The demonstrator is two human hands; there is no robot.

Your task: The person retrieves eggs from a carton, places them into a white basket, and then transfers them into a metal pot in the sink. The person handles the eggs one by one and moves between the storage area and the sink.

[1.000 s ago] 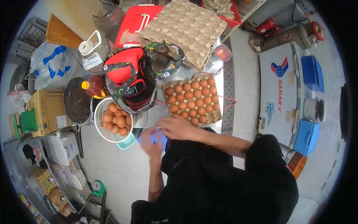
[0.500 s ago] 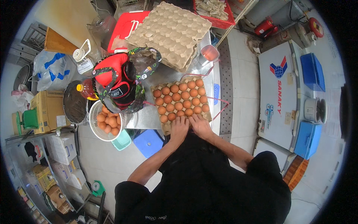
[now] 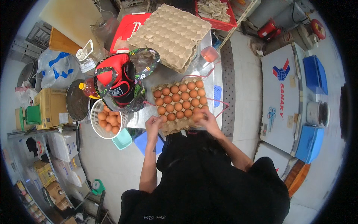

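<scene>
A grey pulp egg tray [image 3: 175, 127] lies near the front of the metal table, its far rows filled with brown eggs [image 3: 185, 96]. Bare cups show along its near edge. My left hand [image 3: 153, 126] is at the tray's near left side, fingers curled in beside a corner egg; what they grip, if anything, is hidden. Over the near right corner, my right hand [image 3: 208, 122] is smeared by motion, so its fingers are unclear. A white plastic basket [image 3: 97, 130] of loose brown eggs stands left of the tray.
Stacked empty egg trays [image 3: 169, 30] sit behind. A red and black bag [image 3: 117, 80] stands left of the egg tray. A pink-toned plastic cup [image 3: 209, 54] is near the table's right edge. A blue stool [image 3: 143, 141] is below the table front; a white chest freezer [image 3: 279, 100] stands right.
My hands were side by side on the tray's near edge. They have moved apart, the left to the left side and the right toward the right corner.
</scene>
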